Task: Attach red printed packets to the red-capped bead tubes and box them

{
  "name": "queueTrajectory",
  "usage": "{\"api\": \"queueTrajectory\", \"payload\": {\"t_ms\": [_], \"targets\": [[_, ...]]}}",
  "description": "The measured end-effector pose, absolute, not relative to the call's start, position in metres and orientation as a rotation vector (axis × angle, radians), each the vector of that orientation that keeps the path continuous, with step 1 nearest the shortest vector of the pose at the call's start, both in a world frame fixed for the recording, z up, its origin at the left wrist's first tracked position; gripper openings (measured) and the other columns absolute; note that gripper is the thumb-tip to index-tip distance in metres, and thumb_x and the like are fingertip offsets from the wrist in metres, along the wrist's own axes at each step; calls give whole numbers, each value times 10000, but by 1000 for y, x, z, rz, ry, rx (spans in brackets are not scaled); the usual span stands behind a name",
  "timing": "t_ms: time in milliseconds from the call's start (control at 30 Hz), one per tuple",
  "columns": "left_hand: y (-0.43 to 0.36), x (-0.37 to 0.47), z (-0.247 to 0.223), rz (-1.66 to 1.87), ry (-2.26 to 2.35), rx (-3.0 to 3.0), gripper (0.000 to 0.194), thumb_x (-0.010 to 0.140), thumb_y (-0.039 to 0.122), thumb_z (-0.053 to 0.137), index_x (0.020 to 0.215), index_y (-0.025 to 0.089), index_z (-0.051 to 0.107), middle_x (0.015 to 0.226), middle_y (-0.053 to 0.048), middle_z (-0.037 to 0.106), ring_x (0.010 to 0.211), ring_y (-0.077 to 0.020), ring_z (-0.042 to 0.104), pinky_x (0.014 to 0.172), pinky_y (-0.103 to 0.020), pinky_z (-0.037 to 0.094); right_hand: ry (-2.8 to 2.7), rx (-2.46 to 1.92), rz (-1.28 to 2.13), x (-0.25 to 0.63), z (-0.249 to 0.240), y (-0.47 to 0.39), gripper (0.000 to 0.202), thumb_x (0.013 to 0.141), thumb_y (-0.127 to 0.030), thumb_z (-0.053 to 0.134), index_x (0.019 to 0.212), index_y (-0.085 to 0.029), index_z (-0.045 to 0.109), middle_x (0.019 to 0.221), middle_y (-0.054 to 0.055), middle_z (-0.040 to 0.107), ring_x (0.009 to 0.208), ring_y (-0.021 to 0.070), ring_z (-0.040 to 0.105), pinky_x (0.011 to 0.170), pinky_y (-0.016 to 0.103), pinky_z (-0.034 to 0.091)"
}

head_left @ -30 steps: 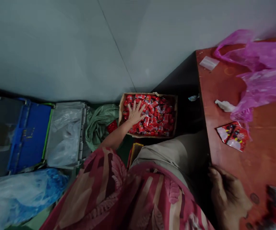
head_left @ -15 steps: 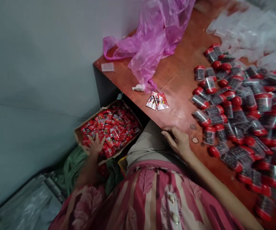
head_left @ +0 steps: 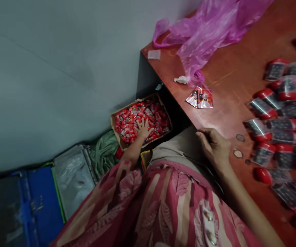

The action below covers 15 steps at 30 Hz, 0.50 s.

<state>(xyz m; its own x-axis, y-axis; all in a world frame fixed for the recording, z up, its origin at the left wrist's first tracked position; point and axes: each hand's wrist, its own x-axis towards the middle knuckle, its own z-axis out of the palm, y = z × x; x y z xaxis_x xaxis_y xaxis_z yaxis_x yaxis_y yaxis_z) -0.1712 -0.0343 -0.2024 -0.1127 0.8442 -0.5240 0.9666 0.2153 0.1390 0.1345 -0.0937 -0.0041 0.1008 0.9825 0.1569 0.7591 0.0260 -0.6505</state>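
Observation:
Down at the left, my left hand (head_left: 143,129) lies with spread fingers on a heap of small shiny red packets (head_left: 129,118). The packets fill a cardboard box (head_left: 114,126) beside the table, low against the wall. My right hand (head_left: 216,145) is at the edge of the reddish-brown table (head_left: 230,113), its fingers curled round that edge. Two red printed packets (head_left: 204,98) lie overlapping on the table just beyond it. To its right are several clear containers with red caps (head_left: 262,156) and dark contents.
A crumpled pink plastic bag (head_left: 201,44) covers the table's far part. A small clear plastic piece (head_left: 154,54) lies at the corner. On the left stand a blue crate (head_left: 43,202), a grey plastic-covered bin (head_left: 73,175) and green cloth (head_left: 105,149), along the wall (head_left: 60,79).
My left hand has moved from the box's near-left side towards its middle, fingers still spread. The view has swung left, bringing the blue crate in. My right hand stays at the table edge.

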Motion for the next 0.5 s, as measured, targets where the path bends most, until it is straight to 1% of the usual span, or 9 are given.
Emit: {"api": "queueTrajectory", "payload": {"t_ms": [133, 233, 367, 433, 500], "targets": [[-28, -173, -205, -346, 1943, 1634, 832, 820, 655, 363, 1501, 282, 64, 1573, -41, -111, 1392, -409, -187, 1035, -708, 80, -1709, -1721, 450, 136, -7, -93, 236, 860, -404, 564, 865, -187, 655, 741, 39, 702, 607, 157, 629, 555, 257, 453], [-26, -177, -199, -364, 1907, 1603, 846, 811, 660, 367, 1500, 284, 50, 1570, -20, -119, 1389, -401, -202, 1051, -691, 64, -1729, -1663, 430, 136, -9, -93, 227, 862, -394, 565, 860, -183, 648, 745, 40, 702, 628, 162, 639, 572, 260, 464], [-50, -185, -192, -438, 1946, 1604, 740, 852, 599, 331, 1494, 300, 117, 1575, -3, -52, 1419, -362, -135, 1058, -677, 36, -1769, -1591, 457, 138, -12, -95, 217, 870, -384, 548, 867, -187, 638, 798, 52, 710, 677, 172, 655, 610, 275, 480], [-69, -191, -188, -459, 1978, 1572, 702, 863, 558, 349, 1488, 293, 167, 1577, -21, 2, 1429, -349, -99, 1057, -675, 27, -1769, -1567, 472, 138, -14, -95, 223, 874, -385, 539, 874, -184, 637, 804, 57, 710, 681, 175, 654, 611, 279, 479], [-87, -195, -185, -443, 1995, 1570, 684, 863, 524, 393, 1480, 294, 209, 1576, -36, 58, 1434, -338, -84, 1062, -662, -13, -1765, -1555, 477, 139, -15, -95, 224, 874, -383, 539, 880, -182, 638, 803, 58, 709, 673, 175, 650, 608, 279, 476]]}}
